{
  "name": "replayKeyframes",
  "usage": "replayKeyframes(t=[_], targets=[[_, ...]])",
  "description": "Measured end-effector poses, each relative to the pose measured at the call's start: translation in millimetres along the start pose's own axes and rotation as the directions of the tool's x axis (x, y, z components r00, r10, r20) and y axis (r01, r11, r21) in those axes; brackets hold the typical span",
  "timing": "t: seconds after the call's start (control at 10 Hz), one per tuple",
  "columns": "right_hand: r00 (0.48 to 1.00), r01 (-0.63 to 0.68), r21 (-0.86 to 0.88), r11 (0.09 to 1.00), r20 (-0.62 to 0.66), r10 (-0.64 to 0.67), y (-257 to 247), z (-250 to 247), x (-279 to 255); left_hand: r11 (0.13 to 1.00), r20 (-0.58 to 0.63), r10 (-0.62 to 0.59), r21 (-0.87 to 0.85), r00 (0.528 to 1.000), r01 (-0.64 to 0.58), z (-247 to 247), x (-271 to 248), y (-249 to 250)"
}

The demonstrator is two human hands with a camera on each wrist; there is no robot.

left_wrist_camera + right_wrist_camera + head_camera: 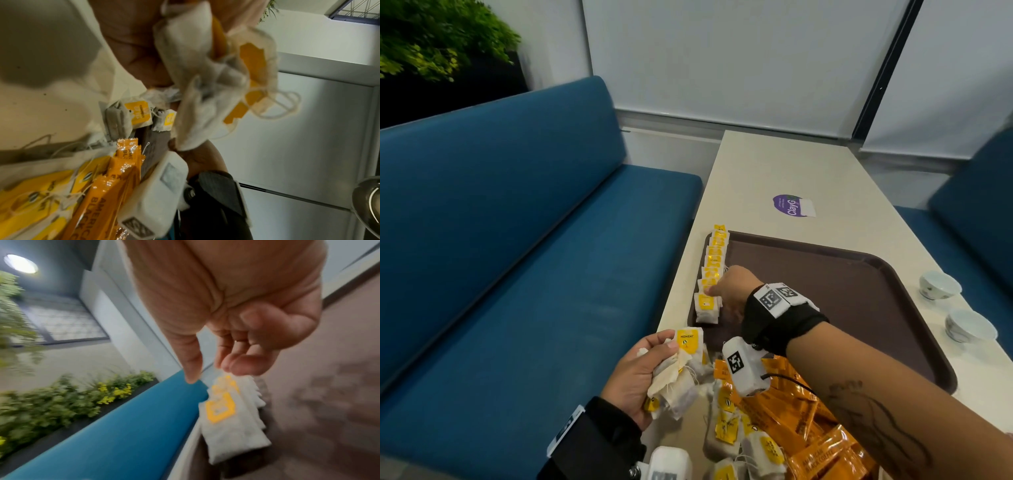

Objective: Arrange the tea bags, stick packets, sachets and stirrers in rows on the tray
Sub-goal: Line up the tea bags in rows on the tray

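A brown tray point(825, 291) lies on the white table. Along its left edge runs a row of tea bags point(714, 260) with yellow tags. My right hand point(710, 290) reaches to the near end of that row. In the right wrist view its fingertips point(236, 368) touch the top of the nearest tea bag point(230, 426), with the thumb held apart and nothing pinched. My left hand point(654, 359) hovers at the tray's near left corner and grips a bunch of tea bags point(205, 81). Loose tea bags point(726, 428) and orange stick packets point(808, 421) are heaped near me.
Two white cups point(940, 284) stand on the table right of the tray. A purple sticker point(791, 205) lies beyond the tray. A blue bench point(517, 240) runs along the table's left side, and another blue seat is on the right.
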State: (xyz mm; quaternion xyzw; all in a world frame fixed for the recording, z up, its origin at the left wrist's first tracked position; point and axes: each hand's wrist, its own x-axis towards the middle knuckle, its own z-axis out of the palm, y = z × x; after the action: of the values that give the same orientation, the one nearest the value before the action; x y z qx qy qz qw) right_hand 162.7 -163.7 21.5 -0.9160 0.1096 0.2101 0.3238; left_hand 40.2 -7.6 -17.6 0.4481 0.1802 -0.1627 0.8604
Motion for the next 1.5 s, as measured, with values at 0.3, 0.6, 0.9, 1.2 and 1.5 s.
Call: replayKeyframes(t=[0.3, 0.6, 0.9, 1.2, 1.5], targets=[[0.910, 0.093, 0.241, 0.966, 0.372, -0.181, 8, -15, -74, 0.999, 0.004, 0.033, -0.030, 0.999, -0.033, 8, 3, 2], [0.968, 0.064, 0.508, 0.859, 0.179, -0.178, 17, -11, -68, 0.998, -0.037, 0.023, -0.057, 0.999, -0.025, 11, 11, 4], [0.995, -0.006, 0.049, 0.999, 0.102, 0.001, 12, -9, -28, 0.999, -0.039, -0.005, -0.039, 0.999, 0.003, 4, 11, 2], [0.988, -0.101, 0.078, 0.992, 0.124, 0.091, 0, 11, -14, 0.999, -0.032, 0.012, -0.042, 0.999, -0.014, 1, 9, 0], [0.995, -0.064, 0.241, 0.968, 0.095, 0.042, 7, 6, -12, 0.998, -0.036, 0.009, -0.056, 0.999, -0.011, 3, 4, -3]])
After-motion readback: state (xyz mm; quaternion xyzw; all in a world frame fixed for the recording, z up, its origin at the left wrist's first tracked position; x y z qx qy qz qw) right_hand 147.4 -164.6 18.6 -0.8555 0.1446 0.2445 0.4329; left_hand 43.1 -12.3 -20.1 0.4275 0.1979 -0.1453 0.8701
